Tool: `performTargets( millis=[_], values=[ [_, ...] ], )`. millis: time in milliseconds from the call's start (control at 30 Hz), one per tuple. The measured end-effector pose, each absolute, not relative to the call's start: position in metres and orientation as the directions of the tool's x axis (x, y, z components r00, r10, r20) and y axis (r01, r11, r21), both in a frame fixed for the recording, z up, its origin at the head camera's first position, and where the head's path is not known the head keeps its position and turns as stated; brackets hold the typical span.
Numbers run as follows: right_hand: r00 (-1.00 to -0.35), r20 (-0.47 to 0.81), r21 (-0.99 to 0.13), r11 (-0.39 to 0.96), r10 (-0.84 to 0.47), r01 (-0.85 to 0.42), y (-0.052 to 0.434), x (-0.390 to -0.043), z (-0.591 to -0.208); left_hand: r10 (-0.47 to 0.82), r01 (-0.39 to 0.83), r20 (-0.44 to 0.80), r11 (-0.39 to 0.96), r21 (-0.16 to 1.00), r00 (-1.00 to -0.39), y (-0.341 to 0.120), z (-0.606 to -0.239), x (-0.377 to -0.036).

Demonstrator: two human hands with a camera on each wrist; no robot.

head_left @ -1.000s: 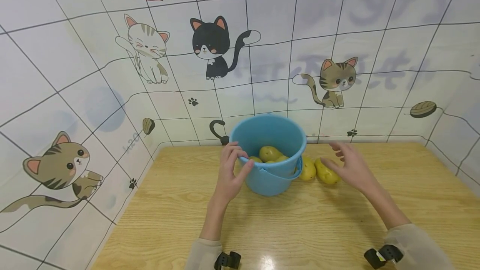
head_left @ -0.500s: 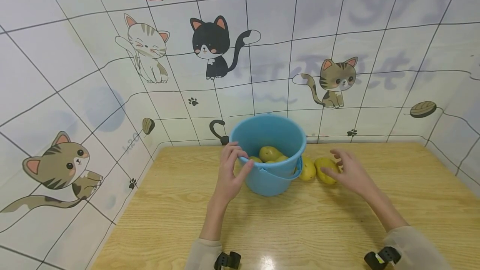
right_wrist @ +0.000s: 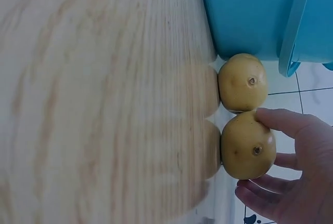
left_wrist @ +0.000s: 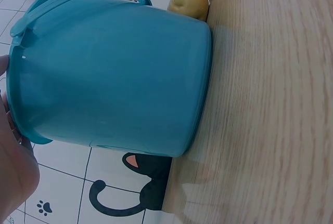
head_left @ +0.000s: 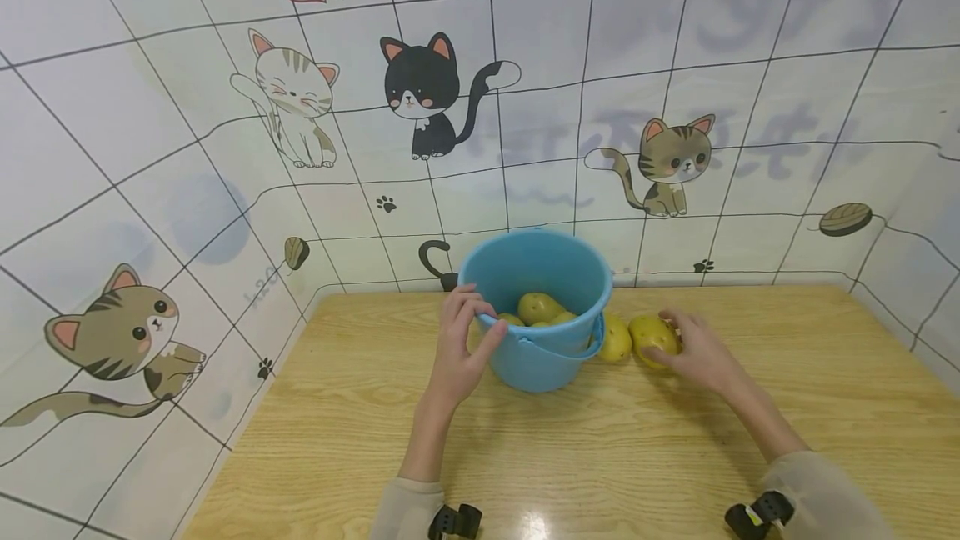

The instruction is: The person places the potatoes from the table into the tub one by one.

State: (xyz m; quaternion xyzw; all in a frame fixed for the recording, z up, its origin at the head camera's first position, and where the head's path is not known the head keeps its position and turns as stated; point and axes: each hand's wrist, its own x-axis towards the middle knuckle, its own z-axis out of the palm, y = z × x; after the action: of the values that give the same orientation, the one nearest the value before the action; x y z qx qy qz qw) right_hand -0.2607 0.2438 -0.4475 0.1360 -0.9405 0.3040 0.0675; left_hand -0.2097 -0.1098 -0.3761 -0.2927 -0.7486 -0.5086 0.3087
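Several fruit (head_left: 539,307) in bkt (head_left: 531,368), head-view only

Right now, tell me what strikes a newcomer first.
Likely the blue bucket near the back of the table, yellow fruits inside, the left hand gripping its rim. Two more fruits lie right of it, the right hand around the outer one. Cartoon cats dot the wall behind.

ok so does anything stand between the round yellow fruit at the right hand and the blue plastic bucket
Yes: the inner round yellow fruit sits directly between the outer round yellow fruit and the blue plastic bucket. Nothing visible stands between the right hand and that outer fruit.
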Motion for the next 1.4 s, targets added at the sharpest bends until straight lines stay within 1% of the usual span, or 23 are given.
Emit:
performTargets(
  millis=[333,467,733,1000,1167,1400],
  values=[
    [-0.960,0.170,-0.558,0.782,-0.221,-0.279,0.245,-0.259,-0.449,0.130,0.752,0.759,0.314,0.579,-0.638,-0.110,-0.377,-0.210],
    [-0.958,0.179,-0.569,0.771,-0.223,-0.286,0.245,-0.259,-0.449,0.127,0.746,0.752,0.313,0.588,-0.647,-0.109,-0.377,-0.209],
    [-0.959,0.190,-0.603,0.746,-0.211,-0.283,0.246,-0.260,-0.453,0.126,0.748,0.755,0.311,0.586,-0.644,-0.109,-0.378,-0.209],
    [-0.956,0.226,-0.624,0.726,-0.185,-0.288,0.248,-0.258,-0.446,0.128,0.761,0.768,0.308,0.570,-0.627,-0.109,-0.380,-0.211],
    [-0.952,0.255,-0.646,0.703,-0.167,-0.296,0.247,-0.257,-0.437,0.128,0.757,0.763,0.303,0.579,-0.634,-0.109,-0.380,-0.210],
    [-0.939,0.308,-0.645,0.691,-0.154,-0.325,0.239,-0.254,-0.422,0.128,0.755,0.761,0.311,0.578,-0.636,-0.110,-0.379,-0.211]
  ],
)
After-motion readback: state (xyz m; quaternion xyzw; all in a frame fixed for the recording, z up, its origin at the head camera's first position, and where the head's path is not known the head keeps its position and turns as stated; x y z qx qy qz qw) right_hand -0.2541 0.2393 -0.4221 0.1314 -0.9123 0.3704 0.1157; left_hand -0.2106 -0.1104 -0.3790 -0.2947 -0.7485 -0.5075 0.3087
